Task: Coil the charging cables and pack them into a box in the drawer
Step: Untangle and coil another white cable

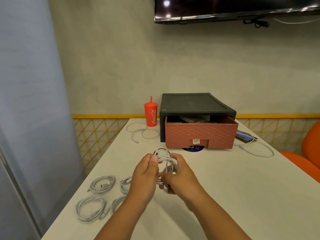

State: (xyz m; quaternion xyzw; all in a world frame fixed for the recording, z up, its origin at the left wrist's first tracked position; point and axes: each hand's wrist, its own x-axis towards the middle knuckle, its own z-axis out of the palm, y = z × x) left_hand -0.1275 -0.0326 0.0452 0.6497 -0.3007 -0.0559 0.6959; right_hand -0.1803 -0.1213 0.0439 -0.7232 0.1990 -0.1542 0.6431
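Observation:
Above the middle of the white table point(225, 187) I hold a coiled white cable point(167, 161) between both hands. My left hand point(145, 175) pinches its left side with thumb on top, and my right hand point(181, 175) curls round its right side. Several coiled white cables lie at the near left, among them one coil point(103, 184) and another coil point(91, 208); two more are partly hidden by my left arm. A loose white cable point(142, 132) lies by the cup. The black drawer unit point(195, 104) has its brick-red drawer point(200, 134) pulled partly out, with a dark box point(192, 119) inside.
A red cup point(151, 115) with a straw stands left of the drawer unit. A phone point(245, 135) with a white cable point(259, 151) plugged in lies to its right. An orange chair point(310, 153) is at the right. A screen point(233, 7) hangs on the wall.

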